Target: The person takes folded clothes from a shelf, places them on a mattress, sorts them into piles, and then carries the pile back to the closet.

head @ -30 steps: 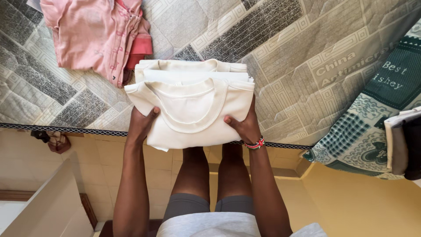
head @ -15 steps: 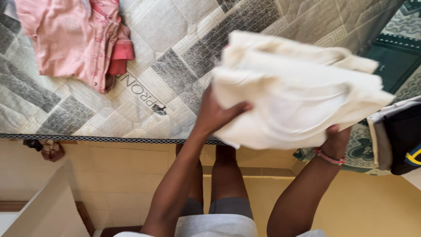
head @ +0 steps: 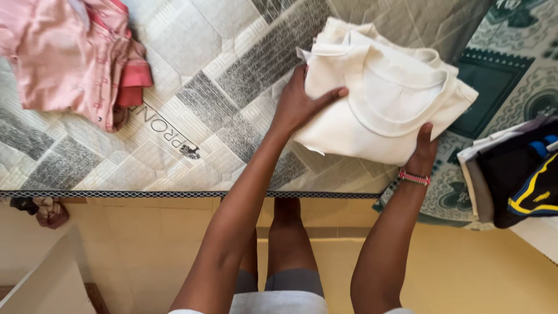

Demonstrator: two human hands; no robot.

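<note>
A stack of folded cream-white garments [head: 383,99] is held over the right part of the patterned grey mattress [head: 232,75]. My left hand [head: 302,104] grips its left edge, thumb lying on top. My right hand [head: 424,152], with a red beaded bracelet on the wrist, holds the stack's lower right edge from beneath. The stack is tilted, its far corner reaching toward the green patterned cloth [head: 511,75]. I cannot tell whether it rests on the mattress or is lifted off it.
Folded pink clothes [head: 75,55] lie at the mattress's far left. A pile of dark and white folded clothes [head: 511,174] sits at the right edge on the green cloth. Below the mattress edge are my legs, a yellow floor and a small brown object [head: 43,210].
Both hands have lifted the cream stack from the near middle of the mattress and carried it to the right, toward the green cloth. The view shifted right with it.
</note>
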